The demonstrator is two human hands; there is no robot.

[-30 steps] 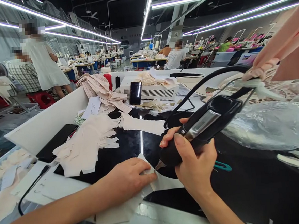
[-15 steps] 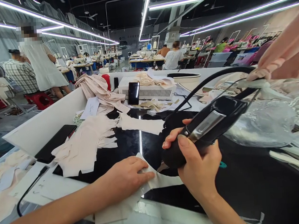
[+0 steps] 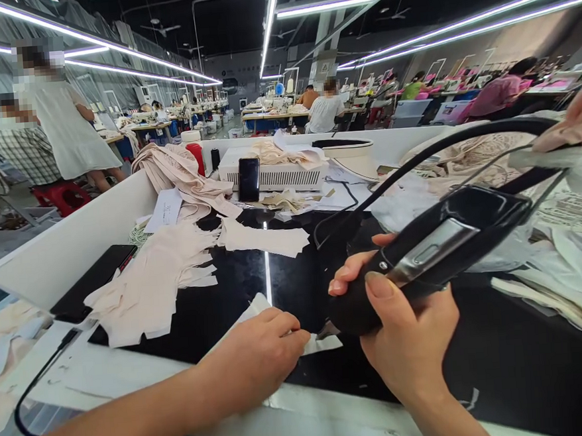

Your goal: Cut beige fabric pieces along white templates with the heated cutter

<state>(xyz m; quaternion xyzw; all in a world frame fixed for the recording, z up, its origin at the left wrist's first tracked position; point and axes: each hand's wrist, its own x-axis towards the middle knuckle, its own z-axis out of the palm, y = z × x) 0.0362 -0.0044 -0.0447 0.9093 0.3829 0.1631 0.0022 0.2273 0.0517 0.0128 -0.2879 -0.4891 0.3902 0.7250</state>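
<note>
My right hand (image 3: 411,329) is wrapped around a black corded handheld tool (image 3: 437,241) with a silver panel on its side. Its thin metal tip (image 3: 325,332) points down at a pale fabric piece (image 3: 324,343) on the black tabletop. Just left of that tip, my left hand (image 3: 260,349) is closed on the fabric piece, its bent fingers covering much of it. Part of the cloth shows beyond the knuckles. Farther left lies a fanned stack of cut pale fabric pieces (image 3: 148,281), with one single piece (image 3: 265,236) beside it.
A thick cable (image 3: 440,144) arches from the tool, tied with cloth at right. At the back stand a white vented box (image 3: 278,177) and a phone (image 3: 249,180). A dark tablet-like slab (image 3: 94,285) lies left, plastic and fabric heaps right. People sit at sewing tables beyond.
The view has shifted slightly right. The tool tip and my left fingers are now closer together, and less of the fabric piece shows between my hands.
</note>
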